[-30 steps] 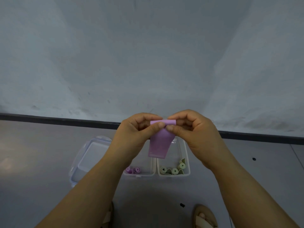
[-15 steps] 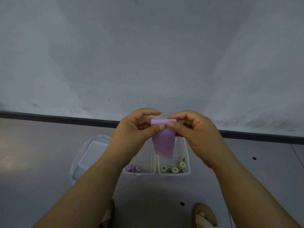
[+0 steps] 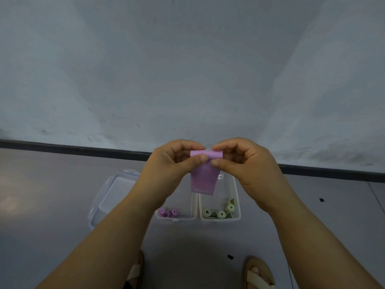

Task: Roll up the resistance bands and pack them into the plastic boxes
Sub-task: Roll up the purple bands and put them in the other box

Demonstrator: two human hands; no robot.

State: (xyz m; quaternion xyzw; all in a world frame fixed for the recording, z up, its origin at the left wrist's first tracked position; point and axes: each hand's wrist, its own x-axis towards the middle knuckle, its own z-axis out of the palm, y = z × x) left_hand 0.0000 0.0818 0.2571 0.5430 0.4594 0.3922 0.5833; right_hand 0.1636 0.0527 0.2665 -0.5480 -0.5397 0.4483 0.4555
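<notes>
Head view: both hands are raised in front of the person. Between them they hold a purple band (image 3: 203, 180), partly rolled. The left hand (image 3: 166, 163) pinches the left end of the rolled part between thumb and curled fingers. The right hand (image 3: 250, 163) pinches the right end the same way, and the two thumbs almost meet on the near face of the band. The roll's long axis runs straight across from one hand to the other. The loose tail hangs down from it, below the thumbs and toward the floor (image 3: 52, 184). Both hands are equally near the band, with wrists bent inward and forearms converging from the lower corners.

Directly below the hands, two clear boxes stand side by side on the floor, walls touching. The left box (image 3: 176, 218), under the left wrist, holds purple rolls (image 3: 167, 212). The right box (image 3: 219, 220), under the hanging tail, holds green rolls (image 3: 218, 212). A clear lid (image 3: 112, 197) lies outside the left forearm.

The short tail suggests the rolling is nearly done. By colour, the finished roll probably belongs in the left box, down and slightly left of the hands.
</notes>
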